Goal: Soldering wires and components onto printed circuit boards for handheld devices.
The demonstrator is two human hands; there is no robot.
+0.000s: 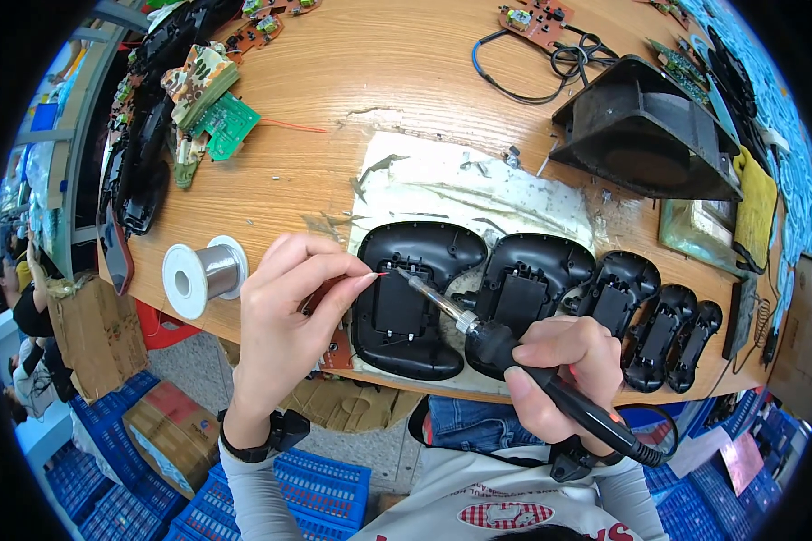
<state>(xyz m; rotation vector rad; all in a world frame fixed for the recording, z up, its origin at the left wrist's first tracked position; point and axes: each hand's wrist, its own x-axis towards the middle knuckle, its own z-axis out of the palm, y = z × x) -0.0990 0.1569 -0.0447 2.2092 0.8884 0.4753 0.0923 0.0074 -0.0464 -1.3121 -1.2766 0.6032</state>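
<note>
My left hand (289,302) pinches a thin red wire (382,274) between thumb and forefinger, over the leftmost black plastic shell (401,302). My right hand (568,365) grips a soldering iron (492,341) by its black handle. The iron's tip reaches the metal contacts at the top of that shell's rectangular compartment, close beside the wire's end; whether they touch I cannot tell. A second black shell (523,293) lies partly behind the iron. Further right, several similar shells (615,288) stand in a row. Left of my left hand is a spool of solder wire (206,273).
A stained white sheet (451,180) lies under the shells. A black fan (650,135) stands at the back right, near a yellow glove (754,212). Green circuit board (227,124) and camouflage cloth (198,86) sit at the left. Blue crates (320,482) stand below the table.
</note>
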